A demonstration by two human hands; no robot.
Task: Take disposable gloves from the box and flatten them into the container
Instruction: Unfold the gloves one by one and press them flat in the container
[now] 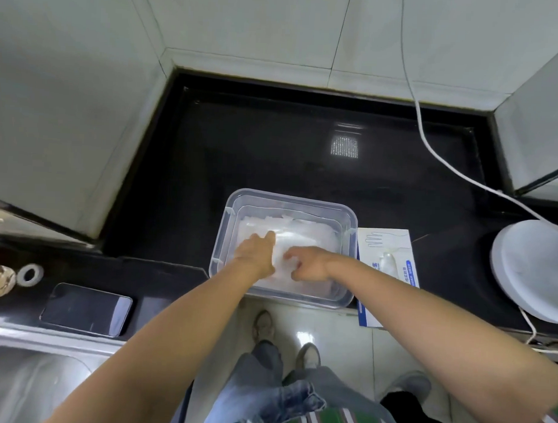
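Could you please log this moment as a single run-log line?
stage: flattening | left hand: pressing gloves in container | right hand: fingers curled on gloves, grip unclear | glove box: beside container

Clear plastic container (303, 200), filmy translucent gloves (305, 234), glossy black countertop (273, 154) (mirror-like), dull steel sink (28, 383).

Container (290, 208): clear plastic, at the front edge of the desk (273, 154), lined with gloves (305, 232).
Left hand (255, 253): fingers straight, pressing the gloves.
Right hand (307, 264): fingers curled on the gloves; grip unclear.
Box (387, 246): just right of the Container.
Phone (86, 309): flat, far left.
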